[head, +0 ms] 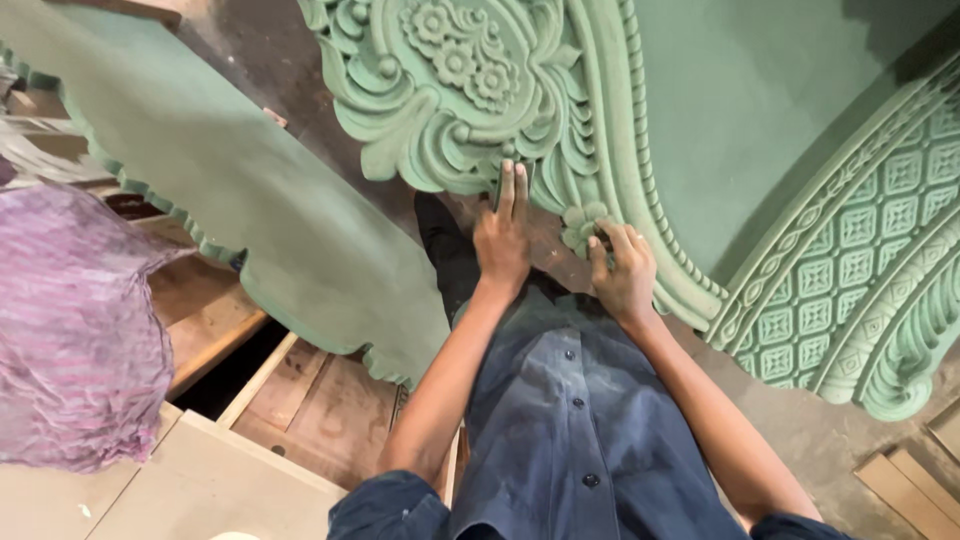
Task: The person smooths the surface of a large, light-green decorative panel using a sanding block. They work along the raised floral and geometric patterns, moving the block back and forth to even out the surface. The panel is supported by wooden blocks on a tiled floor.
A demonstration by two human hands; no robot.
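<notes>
Carved green panel (700,150), one, under two hands: left hand (502,240) flat, fingers spread; right hand (622,272) curled, perhaps pinching its edge

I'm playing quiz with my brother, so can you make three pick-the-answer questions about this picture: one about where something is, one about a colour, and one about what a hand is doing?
1. Where is the purple crinkled cloth?
A. At the left side
B. On the carved panel
C. Under the person's hands

2. What colour is the carved panel?
A. Red
B. Pale green
C. Black

3. How does the left hand lie?
A. Closed in a fist in the air
B. Flat, fingers stretched onto the carving's edge
C. Holding a hammer

Answers:
1. A: the purple cloth fills the left side, away from the carving.
2. B: the carved panel, with its flowers and scrolls, is pale green all over.
3. B: the left hand lies flat with straight fingers on the lower edge, while the right hand curls at a small carved flower.
</notes>
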